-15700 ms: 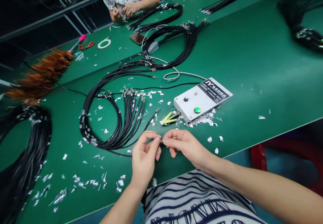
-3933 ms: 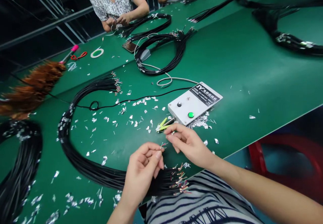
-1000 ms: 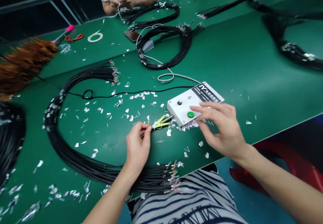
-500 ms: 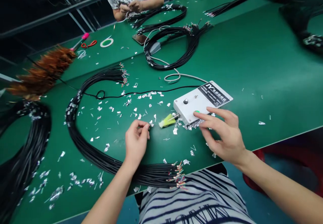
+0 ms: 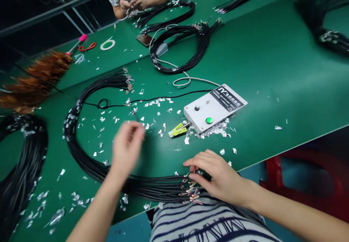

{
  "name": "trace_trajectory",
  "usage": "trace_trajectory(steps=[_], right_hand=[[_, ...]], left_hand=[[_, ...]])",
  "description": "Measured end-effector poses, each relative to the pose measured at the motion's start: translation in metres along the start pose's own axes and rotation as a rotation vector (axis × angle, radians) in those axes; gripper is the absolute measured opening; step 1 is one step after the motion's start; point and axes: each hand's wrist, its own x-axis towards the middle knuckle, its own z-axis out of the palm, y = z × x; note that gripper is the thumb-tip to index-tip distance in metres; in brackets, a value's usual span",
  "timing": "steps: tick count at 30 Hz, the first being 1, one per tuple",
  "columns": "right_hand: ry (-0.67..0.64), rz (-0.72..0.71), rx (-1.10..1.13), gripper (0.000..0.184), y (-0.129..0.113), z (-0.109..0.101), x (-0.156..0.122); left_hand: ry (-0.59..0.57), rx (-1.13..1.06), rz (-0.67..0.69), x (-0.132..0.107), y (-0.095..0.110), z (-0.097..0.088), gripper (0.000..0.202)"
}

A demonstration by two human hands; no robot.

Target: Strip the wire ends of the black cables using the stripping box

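My left hand, smeared by motion, is raised over the table left of the yellow-green clip. Its fingers are curled towards the thumb, and whatever lies between them cannot be made out. My right hand is at the stripped, coloured wire ends of a black cable bundle along the table's front edge. Its thumb and index fingertips are apart, close to those ends. Beyond both hands sits a white control box with a lit green button and a knob. The yellow-green clip is on the box's metal shaft.
Foil scraps litter the green table. More cable bundles lie at left and behind. A feather duster, red-handled scissors and a tape roll are at the back left. Another person's hands work opposite.
My right hand has left the box's button and come down to the cable ends. My left hand has moved left, away from the clip. The button is now uncovered.
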Motion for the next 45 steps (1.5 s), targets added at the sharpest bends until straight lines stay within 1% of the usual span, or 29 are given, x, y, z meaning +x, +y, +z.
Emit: trace_trajectory(steps=[2,3,4,5,6,8,9,11,12,13,14,16,18,20,23,28,31,33,34,37,39,41,44,45], right_hand=[[0.016,0.007,0.024,0.019,0.0,-0.001,0.0],[0.025,0.013,0.036,0.019,-0.001,-0.001,0.0],[0.037,0.026,0.053,0.019,-0.002,-0.001,-0.001],[0.05,0.044,0.082,0.019,-0.004,-0.002,-0.002],[0.062,0.072,0.125,0.018,-0.007,-0.002,-0.003],[0.052,0.132,0.239,0.017,-0.015,-0.004,-0.006],[0.011,0.156,0.3,0.018,-0.018,-0.005,-0.006],[-0.115,0.176,0.383,0.018,-0.023,-0.009,-0.005],[-0.152,0.18,0.39,0.018,-0.025,-0.011,-0.003],[-0.15,0.189,0.382,0.018,-0.024,-0.012,0.001],[-0.109,0.209,0.373,0.017,-0.023,-0.013,0.006],[0.031,0.282,0.393,0.015,-0.019,-0.013,0.017],[0.118,0.357,0.488,0.015,-0.014,-0.01,0.027],[0.142,0.381,0.571,0.016,-0.012,-0.005,0.034],[0.15,0.373,0.62,0.017,-0.014,0.002,0.036],[0.181,0.443,0.685,0.018,-0.018,0.003,0.035],[0.167,0.494,0.801,0.021,-0.019,0.005,0.039],[0.19,0.485,0.813,0.02,-0.019,0.009,0.042],[0.234,0.459,0.771,0.018,-0.02,0.012,0.042],[0.443,0.303,0.559,0.013,-0.024,0.023,0.043],[0.524,0.229,0.483,0.014,-0.026,0.028,0.042],[0.508,0.231,0.486,0.013,-0.025,0.03,0.042],[0.447,0.3,0.523,0.005,-0.022,0.027,0.042],[0.445,0.314,0.531,0.006,-0.02,0.026,0.042]], left_hand=[[-0.332,0.122,0.069,-0.029,0.004,0.012,0.006],[-0.482,0.184,0.106,-0.04,0.005,0.017,0.007],[-0.58,0.225,0.132,-0.05,0.006,0.021,0.012],[-0.614,0.232,0.14,-0.056,0.005,0.023,0.017],[-0.589,0.2,0.127,-0.059,0.005,0.025,0.019],[-0.483,0.088,0.073,-0.058,0.004,0.025,0.019],[-0.427,0.037,0.032,-0.056,0.003,0.025,0.018],[-0.346,-0.036,-0.057,-0.051,0.003,0.023,0.018],[-0.327,-0.064,-0.101,-0.05,0.004,0.023,0.019],[-0.32,-0.091,-0.139,-0.05,0.004,0.024,0.02],[-0.318,-0.116,-0.167,-0.05,0.004,0.024,0.021],[-0.316,-0.16,-0.205,-0.052,0.005,0.026,0.021],[-0.304,-0.19,-0.232,-0.054,0.006,0.028,0.02],[-0.289,-0.195,-0.236,-0.055,0.006,0.028,0.02],[-0.273,-0.163,-0.189,-0.056,0.005,0.028,0.018],[-0.259,-0.094,-0.117,-0.057,0.004,0.028,0.014],[-0.247,-0.073,-0.09,-0.057,0.005,0.03,0.013],[-0.234,-0.068,-0.072,-0.058,0.005,0.031,0.012],[-0.224,-0.07,-0.072,-0.058,0.005,0.032,0.013],[-0.172,-0.098,-0.1,-0.061,0.004,0.036,0.013],[-0.138,-0.128,-0.126,-0.062,0.003,0.038,0.013],[-0.118,-0.161,-0.147,-0.063,0.002,0.04,0.012],[-0.103,-0.196,-0.169,-0.063,0.002,0.04,0.013],[-0.103,-0.2,-0.174,-0.062,0.002,0.04,0.013]])
